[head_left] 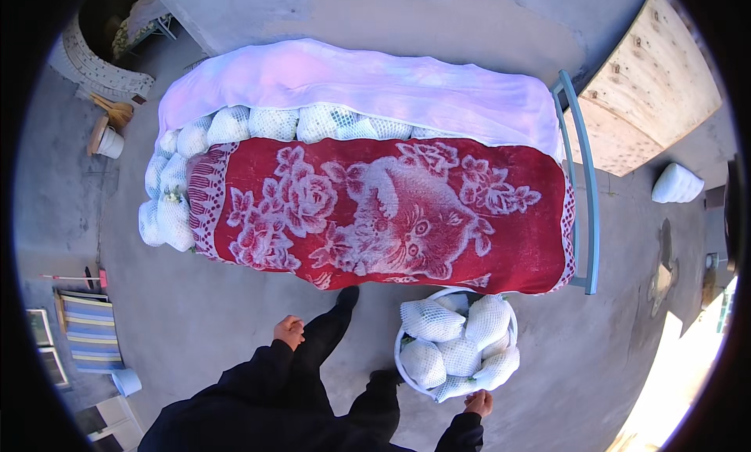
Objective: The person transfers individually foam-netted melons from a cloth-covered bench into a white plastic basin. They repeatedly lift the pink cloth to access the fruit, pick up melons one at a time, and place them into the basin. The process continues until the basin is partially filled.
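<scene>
My left hand (289,331) is curled into a loose fist in front of my leg, away from the other things. My right hand (479,403) has its fingers bent together at the near edge of a round white-rimmed basket (398,361); I cannot make out whether it grips the rim. Several rounded bundles in white foam netting (432,320) fill the basket, with bits of green showing among them. Beyond lies a long heap of similar netted bundles (274,123), partly covered by a red patterned blanket (328,217) and a pale lilac cloth (352,80).
A blue-grey metal frame (587,186) stands at the heap's right end. Wooden panels (649,84) lean behind it, near a white sack (677,183). Brooms (116,111) and a white bucket (111,144) are at the far left. My feet stand on the concrete floor (235,311).
</scene>
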The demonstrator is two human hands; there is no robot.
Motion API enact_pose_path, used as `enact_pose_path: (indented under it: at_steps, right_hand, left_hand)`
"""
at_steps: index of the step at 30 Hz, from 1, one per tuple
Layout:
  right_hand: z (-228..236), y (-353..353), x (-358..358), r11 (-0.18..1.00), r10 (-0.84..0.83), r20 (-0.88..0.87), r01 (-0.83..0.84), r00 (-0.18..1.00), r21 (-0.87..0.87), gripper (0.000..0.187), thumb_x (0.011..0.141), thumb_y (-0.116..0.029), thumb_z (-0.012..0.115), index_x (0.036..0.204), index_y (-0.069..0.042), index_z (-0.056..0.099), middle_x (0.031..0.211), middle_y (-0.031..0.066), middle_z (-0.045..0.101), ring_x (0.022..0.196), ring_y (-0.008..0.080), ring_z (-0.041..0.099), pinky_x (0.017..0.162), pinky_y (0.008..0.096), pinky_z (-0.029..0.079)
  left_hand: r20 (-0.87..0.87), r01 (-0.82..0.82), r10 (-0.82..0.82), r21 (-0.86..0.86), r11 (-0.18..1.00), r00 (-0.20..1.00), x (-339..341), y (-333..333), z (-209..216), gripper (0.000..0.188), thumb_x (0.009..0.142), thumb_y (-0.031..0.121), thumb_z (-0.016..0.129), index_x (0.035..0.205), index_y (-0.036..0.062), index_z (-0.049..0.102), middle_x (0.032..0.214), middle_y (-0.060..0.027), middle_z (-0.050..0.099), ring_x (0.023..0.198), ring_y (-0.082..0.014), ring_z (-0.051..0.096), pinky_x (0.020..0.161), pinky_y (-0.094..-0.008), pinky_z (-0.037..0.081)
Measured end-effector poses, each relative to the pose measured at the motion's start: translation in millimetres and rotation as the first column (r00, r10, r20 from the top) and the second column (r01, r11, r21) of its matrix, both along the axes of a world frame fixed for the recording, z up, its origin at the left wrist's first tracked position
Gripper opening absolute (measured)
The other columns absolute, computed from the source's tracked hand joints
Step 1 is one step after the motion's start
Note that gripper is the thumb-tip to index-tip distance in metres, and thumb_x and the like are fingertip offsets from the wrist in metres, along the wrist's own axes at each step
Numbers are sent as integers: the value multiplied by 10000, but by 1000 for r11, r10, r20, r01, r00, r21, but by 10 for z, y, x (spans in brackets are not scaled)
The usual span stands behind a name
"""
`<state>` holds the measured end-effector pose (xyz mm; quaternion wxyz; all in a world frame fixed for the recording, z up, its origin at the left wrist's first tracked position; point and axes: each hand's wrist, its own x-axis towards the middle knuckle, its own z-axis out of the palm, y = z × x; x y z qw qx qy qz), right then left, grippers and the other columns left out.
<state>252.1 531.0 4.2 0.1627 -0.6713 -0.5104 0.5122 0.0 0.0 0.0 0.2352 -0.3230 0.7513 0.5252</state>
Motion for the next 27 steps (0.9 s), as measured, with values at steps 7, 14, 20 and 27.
enact_pose_path:
  at_steps: [7, 14, 20, 27]
  right_hand:
    - [248, -653, -2027, 999, 33, -135, -37, 990, -27, 130, 889, -124, 613, 966, -22, 635, 718, 82, 613, 523, 187, 606, 416, 306, 475]
    - [676, -310, -4054, 918, 385, -23, -380, 923, 112, 197, 926, -133, 652, 1061, 7, 685, 782, 75, 672, 591, 167, 645, 508, 295, 518]
    - [595, 267, -5128, 884, 449, -66, -432, 891, 180, 152, 924, -107, 675, 1025, 6, 686, 773, 56, 670, 569, 138, 626, 456, 279, 482]
    - [489, 862, -6272, 866, 498, -136, -482, 857, 134, 157, 911, -107, 674, 1026, 0, 688, 763, 56, 660, 551, 131, 609, 439, 273, 461]
  left_hand:
    - [-158, -207, 254, 263, 942, 954, -1673, -448, 405, 99, 958, 140, 659, 1015, 61, 645, 714, -32, 627, 500, -124, 597, 437, -271, 466]
    - [-252, -373, 445, 285, 883, 859, -2544, -1011, 213, 105, 949, 179, 685, 964, 93, 627, 708, -40, 652, 497, -138, 608, 442, -288, 481]
    - [-237, -451, 550, 366, 814, 801, -3825, -939, 430, 170, 927, 192, 728, 1015, 95, 621, 743, -53, 660, 531, -153, 616, 451, -290, 478]
    - [-259, -355, 431, 293, 888, 864, -4902, -753, 332, 216, 925, 181, 736, 1073, 82, 614, 783, -54, 661, 538, -160, 613, 461, -290, 486]
